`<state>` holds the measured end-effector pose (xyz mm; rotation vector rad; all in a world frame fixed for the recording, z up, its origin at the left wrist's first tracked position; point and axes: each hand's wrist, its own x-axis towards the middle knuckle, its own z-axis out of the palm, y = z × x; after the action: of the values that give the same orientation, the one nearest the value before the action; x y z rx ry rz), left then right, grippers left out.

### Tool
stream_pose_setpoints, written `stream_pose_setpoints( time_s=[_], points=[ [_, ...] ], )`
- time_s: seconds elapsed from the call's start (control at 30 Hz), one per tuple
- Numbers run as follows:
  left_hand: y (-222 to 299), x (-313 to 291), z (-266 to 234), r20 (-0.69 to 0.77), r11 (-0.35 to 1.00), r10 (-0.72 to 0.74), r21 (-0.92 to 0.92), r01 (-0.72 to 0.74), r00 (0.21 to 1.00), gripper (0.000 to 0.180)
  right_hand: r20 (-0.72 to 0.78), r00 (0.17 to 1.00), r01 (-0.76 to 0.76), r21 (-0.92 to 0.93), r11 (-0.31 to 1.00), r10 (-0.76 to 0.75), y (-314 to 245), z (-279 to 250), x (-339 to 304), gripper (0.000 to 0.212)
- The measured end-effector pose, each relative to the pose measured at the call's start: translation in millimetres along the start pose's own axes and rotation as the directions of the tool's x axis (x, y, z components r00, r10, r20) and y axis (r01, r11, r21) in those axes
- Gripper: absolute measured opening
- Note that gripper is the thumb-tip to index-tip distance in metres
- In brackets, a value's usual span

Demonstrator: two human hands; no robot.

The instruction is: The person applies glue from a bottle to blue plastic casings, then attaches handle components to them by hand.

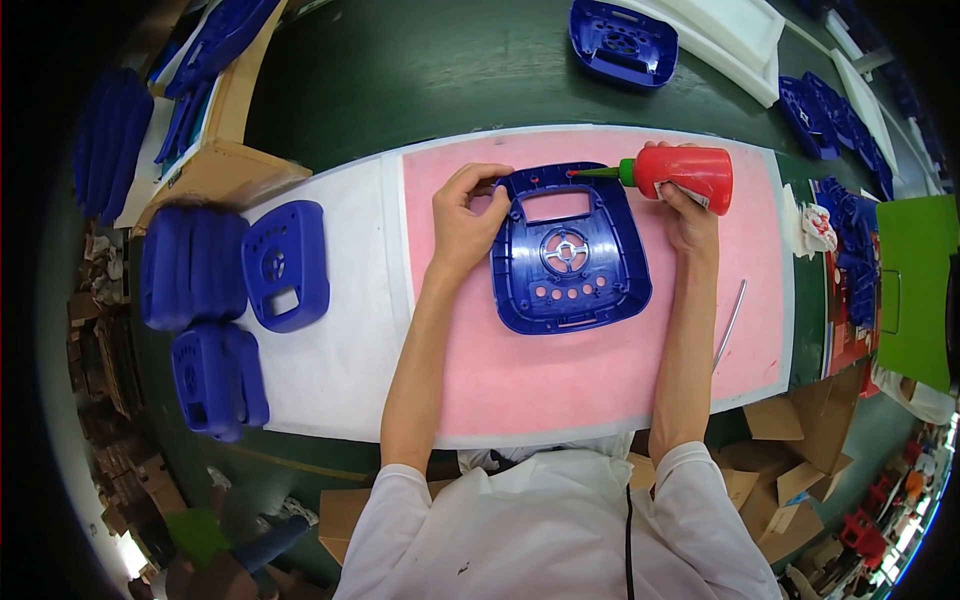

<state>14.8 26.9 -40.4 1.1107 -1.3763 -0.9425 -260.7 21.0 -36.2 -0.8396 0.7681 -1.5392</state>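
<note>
A dark blue plastic housing [620, 262] lies hollow side up on the pink sheet, with a rectangular window, a round vented middle and a row of small holes. My left hand [468, 215] pinches its far left corner. In my right hand [684, 212] is a red glue bottle [705, 172], tipped sideways with its green nozzle [605, 172] pointing left. The nozzle tip is at a small reddish spot along the housing's far edge; whether it touches cannot be made out.
Stacked blue housings [195, 268] and a single one [287, 265] stand at the left. A thin metal rod [731, 322] lies right of my right forearm. Small blue parts [850, 245] and a stained tissue [817, 228] are further right. Another housing [625, 45] sits at the back; cardboard boxes [780, 470] are below.
</note>
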Motion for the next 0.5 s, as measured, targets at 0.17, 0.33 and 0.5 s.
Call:
stream_pose_setpoints(
  time_s=[0.17, 0.33, 0.5],
  points=[
    [1.5, 0.3, -0.6, 0.001, 1.000, 0.018, 0.006, -0.018, 1.000, 0.021, 0.016, 1.000, 0.013, 0.034, 0.999, -0.013, -1.8, 0.7, -1.5, 0.063],
    [-0.9, -0.5, -1.8, -0.007, 1.000, 0.019, 0.021, -0.019, 1.000, 0.021, 0.066, 0.997, 0.038, 0.014, 0.999, -0.039, -1.2, 0.7, -4.3, 0.065],
    [-1.1, 0.0, -1.4, -0.012, 0.999, 0.036, 0.023, -0.036, 0.999, 0.020, 0.085, 0.996, 0.022, -0.021, 1.000, -0.020, -5.6, 2.3, -4.8, 0.065]
  ],
)
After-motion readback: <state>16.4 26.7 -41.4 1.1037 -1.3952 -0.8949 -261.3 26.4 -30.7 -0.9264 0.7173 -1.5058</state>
